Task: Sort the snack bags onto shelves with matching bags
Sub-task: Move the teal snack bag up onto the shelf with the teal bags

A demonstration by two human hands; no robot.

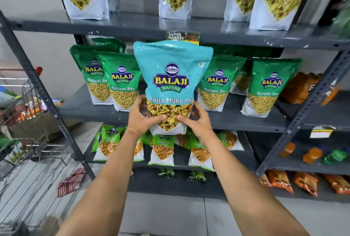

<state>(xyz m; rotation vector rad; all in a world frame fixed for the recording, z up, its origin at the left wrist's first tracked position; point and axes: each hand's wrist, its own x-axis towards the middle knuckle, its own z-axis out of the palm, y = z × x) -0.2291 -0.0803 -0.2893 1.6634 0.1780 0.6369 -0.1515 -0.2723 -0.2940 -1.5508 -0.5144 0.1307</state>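
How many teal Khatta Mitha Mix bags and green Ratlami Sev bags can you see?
Teal Khatta Mitha Mix bags: 6, one of them held
Green Ratlami Sev bags: 6, two of them partly hidden; more may stand behind
Total: 12

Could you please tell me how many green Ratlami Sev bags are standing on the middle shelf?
4 clearly: two left of the held blue bag, two right. More stand partly hidden behind.

bag [171, 76] btwn hands, shelves [236, 120] behind
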